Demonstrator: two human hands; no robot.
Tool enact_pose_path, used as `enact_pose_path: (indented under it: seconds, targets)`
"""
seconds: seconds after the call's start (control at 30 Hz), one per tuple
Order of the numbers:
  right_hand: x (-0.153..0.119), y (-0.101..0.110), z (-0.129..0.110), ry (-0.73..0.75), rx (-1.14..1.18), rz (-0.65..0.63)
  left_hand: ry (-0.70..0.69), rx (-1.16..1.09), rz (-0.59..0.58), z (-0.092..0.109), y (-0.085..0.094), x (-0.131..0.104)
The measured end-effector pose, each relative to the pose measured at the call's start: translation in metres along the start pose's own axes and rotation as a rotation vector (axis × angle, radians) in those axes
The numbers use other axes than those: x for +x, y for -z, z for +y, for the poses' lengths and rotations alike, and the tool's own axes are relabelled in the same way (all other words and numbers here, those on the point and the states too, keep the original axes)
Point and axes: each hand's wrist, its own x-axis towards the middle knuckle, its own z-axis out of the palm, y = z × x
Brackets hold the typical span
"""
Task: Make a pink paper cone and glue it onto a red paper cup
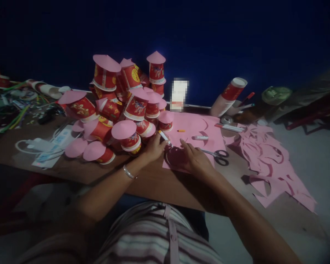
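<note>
A white marker with an orange end (164, 136) is in my left hand (154, 147), whose fingers close round it. My right hand (195, 157) reaches over the pink paper (192, 123), its fingers stretched beside a dark patch on the sheet. Scissors with black handles (221, 157) lie just beyond my right hand, on the paper's right edge. A small orange cap (181, 131) and a white tube-like stick (200, 138) rest on the paper. Left of my left hand stands a pile of red paper cups with pink cone tops (124, 130).
Pink paper scraps (272, 157) spread over the right of the table. Stacked cups (231, 95) lean at the back right, near pens (229, 128) and a tape roll (226, 120). A white power strip (40, 145) and tangled wires (19, 106) lie at the left.
</note>
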Motion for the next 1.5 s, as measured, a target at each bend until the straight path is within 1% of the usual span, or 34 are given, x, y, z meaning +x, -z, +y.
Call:
enact_pose_path:
  seconds: [0.17, 0.3, 0.4, 0.57, 0.67, 0.8, 0.97, 1.27, 1.43, 1.5]
  targets:
    - [-0.001, -0.001, 0.002, 0.016, 0.007, -0.008, -0.005, 0.061, 0.006, -0.002, 0.008, -0.017]
    - [-0.002, -0.001, 0.003, -0.022, 0.001, -0.036, -0.008, 0.14, 0.047, -0.005, 0.014, -0.033]
    - [-0.002, -0.002, 0.003, -0.029, 0.002, -0.038, -0.016, 0.175, 0.052, -0.004, 0.017, -0.043]
    - [-0.003, -0.004, 0.002, -0.023, 0.012, -0.024, -0.142, 0.181, 0.071, 0.003, 0.022, -0.057]
    - [-0.003, -0.003, 0.003, -0.013, 0.014, -0.025, -0.177, 0.219, 0.087, 0.009, 0.024, -0.068]
    - [-0.003, 0.0, 0.003, -0.015, 0.024, -0.035, -0.185, 0.264, 0.093, 0.014, 0.022, -0.085]
    - [-0.004, 0.001, 0.002, -0.028, 0.031, -0.038, -0.309, 0.324, 0.085, 0.017, 0.017, -0.1]
    - [-0.004, 0.001, 0.003, -0.017, 0.033, -0.021, -0.458, 0.435, 0.044, 0.022, 0.009, -0.114]
    - [-0.004, 0.002, 0.001, -0.022, 0.019, -0.026, -0.507, 0.516, 0.034, 0.03, 0.004, -0.119]
    - [-0.004, 0.002, 0.002, -0.015, 0.03, -0.021, -0.525, 0.541, 0.013, 0.033, 0.002, -0.12]
